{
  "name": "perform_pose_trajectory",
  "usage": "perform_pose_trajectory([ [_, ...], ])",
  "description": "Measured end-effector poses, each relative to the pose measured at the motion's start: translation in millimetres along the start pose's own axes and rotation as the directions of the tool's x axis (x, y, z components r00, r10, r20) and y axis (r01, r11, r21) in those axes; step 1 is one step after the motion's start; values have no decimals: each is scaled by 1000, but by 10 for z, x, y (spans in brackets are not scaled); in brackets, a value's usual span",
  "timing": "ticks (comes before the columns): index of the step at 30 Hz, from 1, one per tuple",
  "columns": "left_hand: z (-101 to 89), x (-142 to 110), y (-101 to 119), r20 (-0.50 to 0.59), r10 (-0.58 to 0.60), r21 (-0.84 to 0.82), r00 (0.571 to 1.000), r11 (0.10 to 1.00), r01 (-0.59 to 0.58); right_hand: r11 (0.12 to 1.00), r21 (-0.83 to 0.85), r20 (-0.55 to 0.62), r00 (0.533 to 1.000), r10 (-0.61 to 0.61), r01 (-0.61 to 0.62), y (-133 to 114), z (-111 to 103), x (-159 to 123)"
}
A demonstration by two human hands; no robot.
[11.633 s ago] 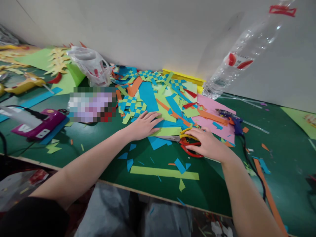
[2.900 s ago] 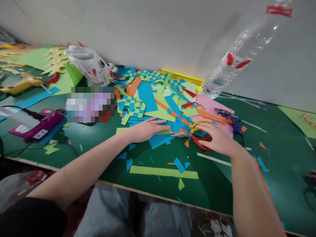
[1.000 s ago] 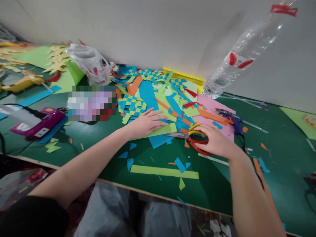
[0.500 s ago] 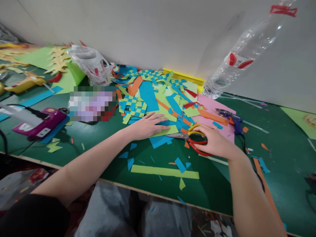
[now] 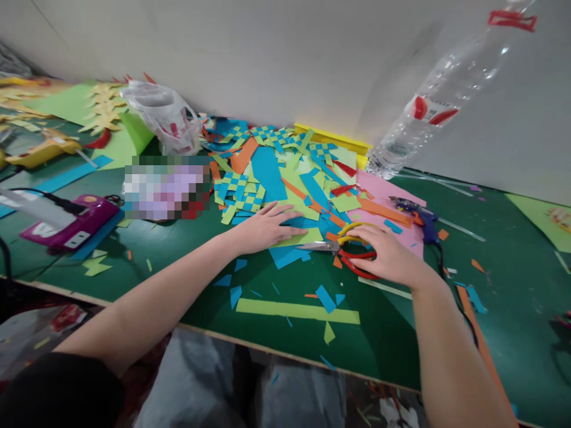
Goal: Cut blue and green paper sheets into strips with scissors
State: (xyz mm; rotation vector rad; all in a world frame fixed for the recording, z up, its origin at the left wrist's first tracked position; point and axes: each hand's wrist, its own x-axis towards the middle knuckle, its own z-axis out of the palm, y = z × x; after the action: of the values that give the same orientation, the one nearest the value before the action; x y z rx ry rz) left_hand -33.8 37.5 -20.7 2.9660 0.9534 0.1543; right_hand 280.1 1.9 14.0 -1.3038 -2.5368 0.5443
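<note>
My left hand [image 5: 266,228] lies flat with spread fingers on a light-green paper piece [image 5: 312,236], over sheets of blue paper [image 5: 285,257]. In my right hand [image 5: 389,252] is a pair of scissors [image 5: 331,246] with yellow and red handles. Their blades point left along the near edge of the green piece and look nearly closed. A long light-green strip [image 5: 297,311] rests nearer the table edge, with a small blue scrap [image 5: 325,298] overlapping it. Woven blue-and-green paper squares [image 5: 238,193] are heaped beyond my left hand.
A clear plastic bottle [image 5: 439,95] leans by the wall at right. The blue glue gun [image 5: 429,226] lies near pink paper [image 5: 413,241]. At left are a purple power strip [image 5: 75,223], a white plastic bag [image 5: 165,116] and a yellow glue gun [image 5: 47,148]. Paper scraps dot the green table.
Almost nothing differs. The scissors in my right hand have shifted very slightly left, and my left hand stays in place on the paper.
</note>
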Motion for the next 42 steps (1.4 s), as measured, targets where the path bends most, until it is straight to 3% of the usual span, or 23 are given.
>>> perform_pose_trajectory([
  [15,2,-13,6,1,-20,10,1000,1000,20,995,-91,20,999,41,-39,-113,38,14],
  [30,-13,-2,7,14,-40,-63,999,997,41,997,-83,33,999,-4,7,-116,97,29],
  [42,-13,4,19,23,-43,-30,999,999,44,997,-60,46,998,48,-45,-205,153,55],
])
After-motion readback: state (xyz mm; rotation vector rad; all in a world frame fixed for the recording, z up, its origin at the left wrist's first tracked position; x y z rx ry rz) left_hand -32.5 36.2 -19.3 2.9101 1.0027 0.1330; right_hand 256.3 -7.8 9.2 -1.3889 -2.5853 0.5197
